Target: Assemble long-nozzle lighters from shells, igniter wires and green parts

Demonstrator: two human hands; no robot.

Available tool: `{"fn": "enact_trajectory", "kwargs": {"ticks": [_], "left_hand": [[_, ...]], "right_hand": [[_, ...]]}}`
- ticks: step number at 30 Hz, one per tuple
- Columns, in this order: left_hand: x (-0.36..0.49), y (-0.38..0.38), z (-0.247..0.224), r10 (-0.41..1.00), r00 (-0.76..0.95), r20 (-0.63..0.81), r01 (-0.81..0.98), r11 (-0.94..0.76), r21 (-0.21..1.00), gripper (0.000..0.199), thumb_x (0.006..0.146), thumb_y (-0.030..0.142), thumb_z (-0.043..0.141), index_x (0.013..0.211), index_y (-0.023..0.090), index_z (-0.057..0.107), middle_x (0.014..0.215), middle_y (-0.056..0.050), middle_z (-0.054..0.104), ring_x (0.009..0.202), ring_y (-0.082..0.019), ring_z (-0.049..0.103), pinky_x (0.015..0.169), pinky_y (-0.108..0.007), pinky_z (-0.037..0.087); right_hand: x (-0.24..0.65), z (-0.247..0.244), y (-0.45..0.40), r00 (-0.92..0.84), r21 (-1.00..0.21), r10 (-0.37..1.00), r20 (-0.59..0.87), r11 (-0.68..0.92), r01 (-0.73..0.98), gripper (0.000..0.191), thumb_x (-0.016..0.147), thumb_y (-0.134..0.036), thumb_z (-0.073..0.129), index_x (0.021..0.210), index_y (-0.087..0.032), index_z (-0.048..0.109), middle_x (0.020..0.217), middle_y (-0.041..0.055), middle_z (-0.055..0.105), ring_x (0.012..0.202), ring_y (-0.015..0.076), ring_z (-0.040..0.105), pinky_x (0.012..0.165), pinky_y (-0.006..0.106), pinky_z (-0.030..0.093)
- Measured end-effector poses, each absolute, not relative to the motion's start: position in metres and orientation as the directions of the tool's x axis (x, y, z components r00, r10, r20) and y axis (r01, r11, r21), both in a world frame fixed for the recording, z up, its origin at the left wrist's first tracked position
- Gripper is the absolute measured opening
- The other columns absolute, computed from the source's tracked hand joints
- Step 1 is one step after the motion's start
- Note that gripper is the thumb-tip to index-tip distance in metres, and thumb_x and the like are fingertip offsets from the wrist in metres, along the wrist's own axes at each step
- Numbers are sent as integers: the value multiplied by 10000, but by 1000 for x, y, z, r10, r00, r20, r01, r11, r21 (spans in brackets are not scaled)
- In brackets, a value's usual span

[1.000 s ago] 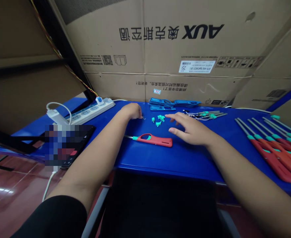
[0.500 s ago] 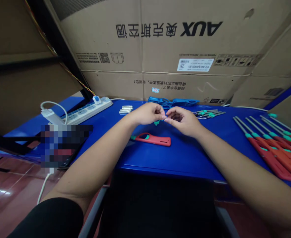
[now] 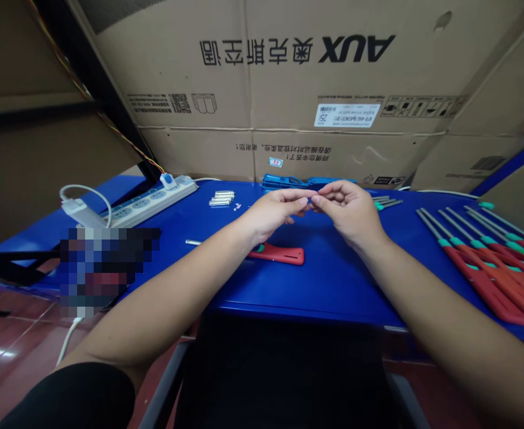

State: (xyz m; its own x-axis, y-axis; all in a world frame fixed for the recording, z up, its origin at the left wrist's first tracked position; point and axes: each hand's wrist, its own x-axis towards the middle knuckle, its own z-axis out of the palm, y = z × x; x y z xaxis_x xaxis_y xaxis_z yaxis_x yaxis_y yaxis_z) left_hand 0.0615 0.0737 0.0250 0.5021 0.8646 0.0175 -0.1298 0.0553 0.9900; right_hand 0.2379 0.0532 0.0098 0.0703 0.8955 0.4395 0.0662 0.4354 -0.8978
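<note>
Above the middle of the blue table, my left hand (image 3: 276, 213) and my right hand (image 3: 350, 213) meet at the fingertips, each closed in a pinch. Whatever lies between the fingers is too small or hidden to make out. Below my left wrist a red long-nosed lighter (image 3: 284, 255) with a green trigger lies on the table, its metal tip showing left of the forearm. Behind the hands is a row of blue plastic shells (image 3: 284, 180). Small metal rods with green ends (image 3: 389, 204) stick out past my right hand.
Several red and orange lighters (image 3: 489, 280) lie side by side at the right. Small silver cylinders (image 3: 222, 198) and tiny white bits (image 3: 237, 207) sit at the back left, near a white power strip (image 3: 155, 199). A tall cardboard sheet (image 3: 226, 113) stands behind the blue table (image 3: 333, 292).
Both hands have shifted slightly right, with their fingertips still together. My left fingers are stretched out more. The green piece seen below the fingers is now out of sight.
</note>
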Motion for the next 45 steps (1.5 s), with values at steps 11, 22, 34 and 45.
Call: {"fn": "enact_trajectory", "kwargs": {"ticks": [11,22,34,45], "left_hand": [[72,44,34,813,582,-14,-468,349,812,210,887,170,638,1076,161,729,810,-15,628,764,-96,605,666,-216,444],[32,66,42,585,810,52,334,-531,779,317,785,345,773,1072,211,748,960,-21,716,886,-156,627,781,-259,446],[28,57,22,601,794,-90,554,-656,512,312,776,474,748,990,254,805,725,18,688,614,-107,535,583,-242,321],[29,59,21,636,763,-112,583,-605,542,354,701,473,784,967,240,769,757,31,665,626,-107,540,569,-236,309]], "right_hand": [[237,16,39,153,-522,540,828,641,563,62,839,-270,739,843,-214,764,847,40,776,765,196,719,725,337,567],[267,26,35,-544,-189,625,559,736,650,117,927,-221,547,883,-202,654,853,57,698,792,201,638,727,330,485],[249,21,22,-801,-238,586,122,801,550,174,928,-209,531,958,-177,699,914,68,698,793,185,632,713,297,468],[247,18,24,-798,-253,587,139,800,544,162,898,-183,564,949,-165,717,914,69,720,795,182,656,715,293,484]]}}
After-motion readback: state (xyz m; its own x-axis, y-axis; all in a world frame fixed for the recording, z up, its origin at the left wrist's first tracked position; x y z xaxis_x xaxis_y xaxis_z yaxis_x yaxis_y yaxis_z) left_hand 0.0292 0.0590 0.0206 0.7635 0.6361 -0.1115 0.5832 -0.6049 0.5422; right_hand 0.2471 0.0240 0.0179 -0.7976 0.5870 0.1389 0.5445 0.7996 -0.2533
